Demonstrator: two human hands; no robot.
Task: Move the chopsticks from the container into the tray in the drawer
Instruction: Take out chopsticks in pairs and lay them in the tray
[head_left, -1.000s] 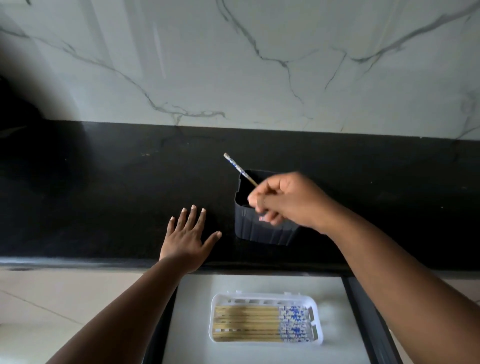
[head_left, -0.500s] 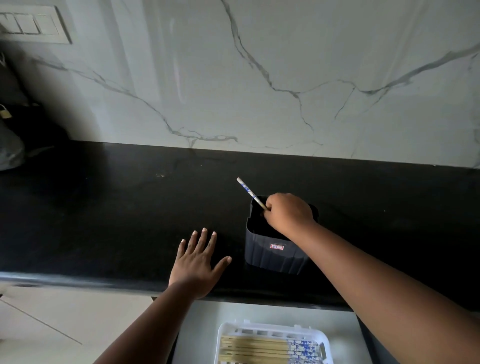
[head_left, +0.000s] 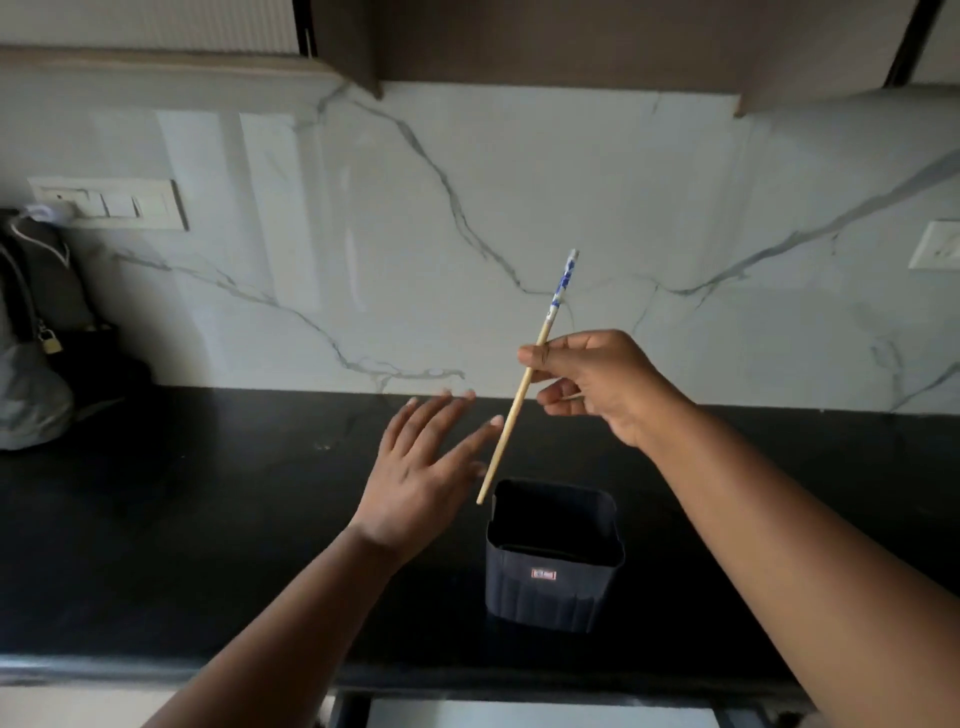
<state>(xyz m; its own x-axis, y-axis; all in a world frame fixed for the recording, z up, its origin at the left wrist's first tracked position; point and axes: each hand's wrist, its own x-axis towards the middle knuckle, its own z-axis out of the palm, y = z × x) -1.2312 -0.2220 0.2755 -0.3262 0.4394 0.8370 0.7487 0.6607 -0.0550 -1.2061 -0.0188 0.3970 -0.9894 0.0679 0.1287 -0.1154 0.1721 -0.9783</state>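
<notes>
In the head view, the right hand (head_left: 597, 384) pinches a light, stiff wooden chopstick (head_left: 530, 374) at mid-shaft, a steady hold, above the dark container (head_left: 553, 582), while the left hand (head_left: 421, 467) hovers with fingers spread beside its lower tip.

1. Drawer (head_left: 540, 719): cut off by the bottom edge; only a pale strip shows below the countertop's front edge.
2. Left hand (head_left: 421, 467): fingertips motion-blurred.
3. Container (head_left: 553, 582): interior dark, contents indiscernible; label unreadable.
4. Bag (head_left: 31, 364): cropped at the left edge.
</notes>
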